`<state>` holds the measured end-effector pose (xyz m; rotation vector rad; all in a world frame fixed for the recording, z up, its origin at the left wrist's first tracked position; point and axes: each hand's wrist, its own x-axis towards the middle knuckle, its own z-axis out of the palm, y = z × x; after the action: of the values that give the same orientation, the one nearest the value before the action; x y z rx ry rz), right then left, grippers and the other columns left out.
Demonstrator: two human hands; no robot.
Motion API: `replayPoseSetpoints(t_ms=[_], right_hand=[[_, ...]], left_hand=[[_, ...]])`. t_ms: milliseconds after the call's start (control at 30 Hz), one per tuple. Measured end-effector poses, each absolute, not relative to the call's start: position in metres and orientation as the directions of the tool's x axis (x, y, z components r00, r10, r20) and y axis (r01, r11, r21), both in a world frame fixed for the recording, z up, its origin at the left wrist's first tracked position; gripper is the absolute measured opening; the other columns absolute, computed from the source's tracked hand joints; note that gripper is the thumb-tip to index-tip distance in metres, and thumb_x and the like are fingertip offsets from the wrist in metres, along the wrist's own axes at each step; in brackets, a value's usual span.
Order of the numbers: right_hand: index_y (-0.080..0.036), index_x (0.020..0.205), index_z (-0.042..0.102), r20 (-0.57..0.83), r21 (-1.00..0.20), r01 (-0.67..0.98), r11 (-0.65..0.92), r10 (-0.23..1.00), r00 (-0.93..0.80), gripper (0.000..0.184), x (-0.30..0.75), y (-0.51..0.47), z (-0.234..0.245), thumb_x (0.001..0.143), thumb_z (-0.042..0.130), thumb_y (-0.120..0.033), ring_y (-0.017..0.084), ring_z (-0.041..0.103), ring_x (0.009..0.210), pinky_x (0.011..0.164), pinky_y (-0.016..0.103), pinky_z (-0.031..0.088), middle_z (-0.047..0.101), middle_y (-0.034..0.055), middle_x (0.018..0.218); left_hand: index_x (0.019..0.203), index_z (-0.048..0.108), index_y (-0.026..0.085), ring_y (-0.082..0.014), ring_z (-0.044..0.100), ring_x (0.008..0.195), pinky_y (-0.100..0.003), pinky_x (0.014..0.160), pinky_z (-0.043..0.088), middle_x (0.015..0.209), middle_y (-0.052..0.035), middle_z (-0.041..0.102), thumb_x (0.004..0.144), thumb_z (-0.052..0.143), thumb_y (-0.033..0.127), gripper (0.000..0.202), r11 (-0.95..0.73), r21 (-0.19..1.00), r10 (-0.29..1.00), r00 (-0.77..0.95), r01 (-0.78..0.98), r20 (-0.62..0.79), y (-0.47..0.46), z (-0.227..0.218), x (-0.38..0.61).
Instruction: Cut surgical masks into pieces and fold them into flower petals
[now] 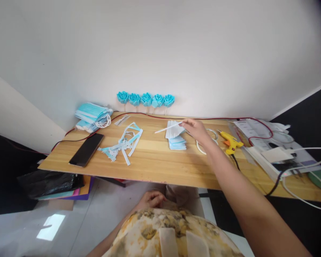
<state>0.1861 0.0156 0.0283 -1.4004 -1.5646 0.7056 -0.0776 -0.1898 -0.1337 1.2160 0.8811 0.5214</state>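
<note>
My right hand (193, 129) is above the table, pinching one end of a thin white stick (168, 127) that points left. Under it lie cut pieces of face mask (177, 143), some white, some pale blue, in a small pile. Whether the stick touches them I cannot tell. Below the table edge my left hand (153, 199) rests near my lap with its fingers curled and nothing visible in them. Left of the pile is a tangle of cut white and blue mask strips (125, 142). Several blue folded flowers (146, 99) on thin stems stand against the wall.
A stack of blue face masks (92, 114) sits at the back left, near a black phone (87, 150). On the right are white cable loops (200, 147), a yellow glue gun (231, 142) and a power strip (266, 162) with cords. A red-black wire (203, 118) runs along the back.
</note>
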Motion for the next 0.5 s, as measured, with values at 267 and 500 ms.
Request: replayPoseSetpoints(t_ms=[267, 500], right_hand=[[-0.016, 0.083, 0.07, 0.297, -0.941, 0.194, 0.278, 0.952, 0.075, 0.018, 0.173, 0.039, 0.085, 0.075, 0.069, -0.032, 0.012, 0.063, 0.071, 0.068, 0.025, 0.05, 0.071, 0.0018, 0.075], [-0.015, 0.088, 0.068, 0.311, -0.946, 0.083, 0.312, 0.95, -0.019, 0.017, 0.154, 0.044, 0.12, 0.077, 0.072, -0.029, 0.012, 0.065, 0.074, 0.069, 0.026, 0.053, 0.07, 0.0015, 0.079]], left_hand=[[0.091, 0.072, 0.014, -0.0148, 0.055, 0.066, -0.026, 0.065, 0.042, 0.067, -0.003, 0.062, 0.079, 0.053, 0.071, 0.062, 0.231, 0.966, 0.808, 0.531, 0.114, -0.255, -0.186, -0.139, -0.072], [0.093, 0.073, 0.017, -0.0204, 0.063, 0.084, -0.032, 0.081, 0.047, 0.088, -0.0067, 0.072, 0.083, 0.057, 0.06, 0.047, 0.179, 0.973, 0.797, 0.559, 0.145, -0.23, -0.178, -0.147, -0.068]])
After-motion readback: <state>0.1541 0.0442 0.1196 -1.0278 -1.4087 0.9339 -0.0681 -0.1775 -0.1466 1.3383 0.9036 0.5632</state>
